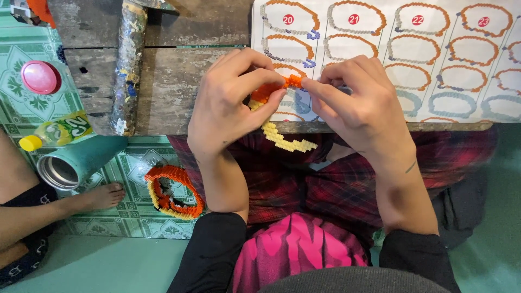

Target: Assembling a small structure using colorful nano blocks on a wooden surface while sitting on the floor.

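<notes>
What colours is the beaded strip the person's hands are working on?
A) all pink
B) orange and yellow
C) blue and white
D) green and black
B: the beaded strip is orange where the left hand and right hand pinch it, and its hanging tail is yellow.

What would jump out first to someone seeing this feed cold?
Dead centre, the left hand and right hand pinch an orange and yellow beaded strip between them, its yellow tail hanging over the plaid lap. Behind them, at upper right, lies a white sheet of numbered bracelet patterns. Lower left on the green tiled floor sit finished orange beaded bands, beside a teal metal cup on its side.
</notes>
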